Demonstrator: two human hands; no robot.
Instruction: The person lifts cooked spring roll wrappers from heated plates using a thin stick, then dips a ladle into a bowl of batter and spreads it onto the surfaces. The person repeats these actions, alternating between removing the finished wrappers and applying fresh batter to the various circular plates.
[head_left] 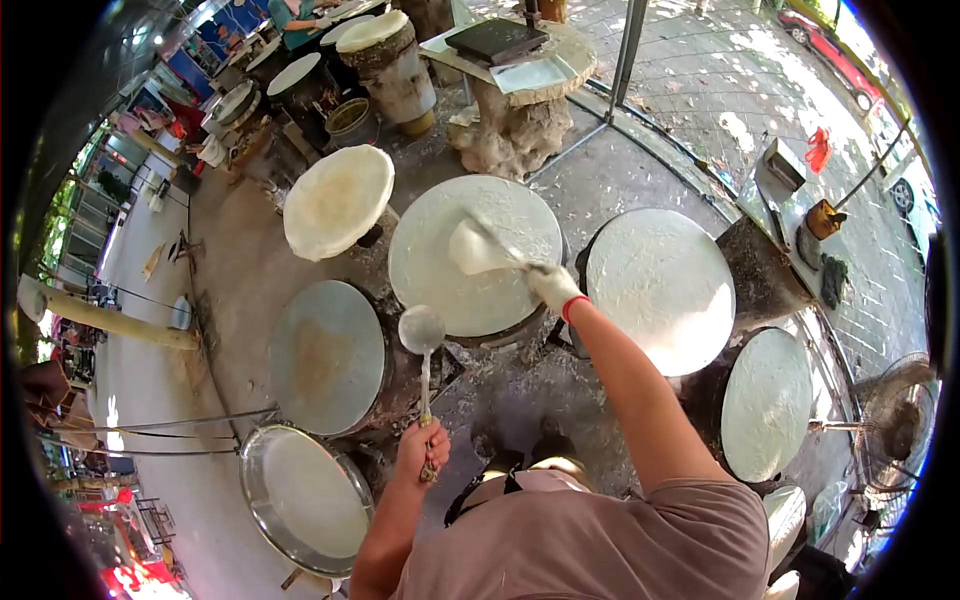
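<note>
Gloved right hand grips a flat scraper, apparently, over a round pale griddle; bare left hand clasps a long-handled metal ladle.

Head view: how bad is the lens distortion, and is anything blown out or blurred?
Head view: strong fisheye with black vignette corners; sunlit pavement top right is dappled and bright; the spreader in the right hand looks motion-blurred; the ladle in the left hand is sharp.
</note>
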